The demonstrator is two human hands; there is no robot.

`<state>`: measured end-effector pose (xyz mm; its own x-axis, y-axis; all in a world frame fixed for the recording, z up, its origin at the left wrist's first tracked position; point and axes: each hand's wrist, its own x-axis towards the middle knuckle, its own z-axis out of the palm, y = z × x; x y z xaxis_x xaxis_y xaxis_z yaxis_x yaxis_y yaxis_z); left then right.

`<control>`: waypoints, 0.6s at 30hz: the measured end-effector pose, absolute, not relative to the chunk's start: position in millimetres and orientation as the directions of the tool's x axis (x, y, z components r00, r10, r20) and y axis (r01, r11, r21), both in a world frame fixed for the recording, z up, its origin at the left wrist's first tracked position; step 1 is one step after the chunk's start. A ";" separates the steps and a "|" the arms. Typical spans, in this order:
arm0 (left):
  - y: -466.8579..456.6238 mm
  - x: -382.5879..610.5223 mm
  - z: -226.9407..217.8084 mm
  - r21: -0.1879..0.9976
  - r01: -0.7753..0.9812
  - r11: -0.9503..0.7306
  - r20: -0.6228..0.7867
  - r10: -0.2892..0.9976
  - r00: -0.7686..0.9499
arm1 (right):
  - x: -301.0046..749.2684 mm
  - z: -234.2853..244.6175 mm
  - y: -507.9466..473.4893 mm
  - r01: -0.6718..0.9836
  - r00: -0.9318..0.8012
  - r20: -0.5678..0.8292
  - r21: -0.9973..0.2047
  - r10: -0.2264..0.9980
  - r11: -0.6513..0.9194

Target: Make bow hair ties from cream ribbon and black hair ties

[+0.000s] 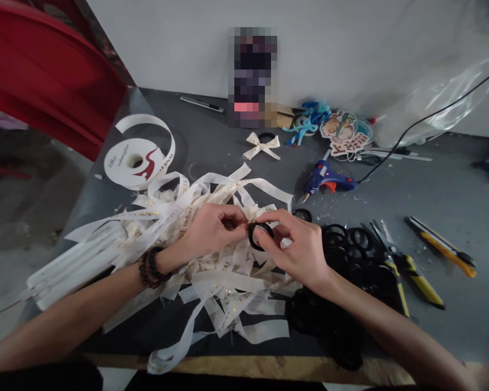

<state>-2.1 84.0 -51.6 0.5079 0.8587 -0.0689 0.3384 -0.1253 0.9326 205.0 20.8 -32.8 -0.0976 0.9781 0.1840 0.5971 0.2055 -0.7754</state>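
In the head view, my right hand [295, 244] pinches a black hair tie [261, 237] between thumb and fingers. My left hand [214, 231] meets it from the left, its thumb and forefinger closed at a cream ribbon [250, 212] beside the hair tie; its fingertips partly cover what they grip. Under both hands spreads a loose heap of white and cream ribbon strips [228, 282] with gold lettering. By my right forearm lies a pile of black hair ties [350, 266]. A finished ribbon bow on a hair tie [263, 145] rests farther back.
A ribbon spool [132, 163] stands back left, near a red chair [52, 65]. A blue glue gun [328, 176] trails a black cord. Yellow-handled scissors [415, 277] and a yellow cutter [444, 247] lie right. Another cutter [202, 104] lies by the wall.
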 end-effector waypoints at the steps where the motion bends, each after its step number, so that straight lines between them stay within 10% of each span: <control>1: 83.7 -2.2 -51.5 0.927 0.350 -0.135 -0.067 0.858 0.509 | 205.1 -32.2 20.7 0.582 -0.100 0.194 -0.784 0.976 0.215; 18: 82.7 -3.5 -52.3 0.950 0.291 -0.112 -0.070 0.832 0.550 | 212.4 -34.8 27.2 0.627 -0.077 0.140 -0.763 0.987 0.157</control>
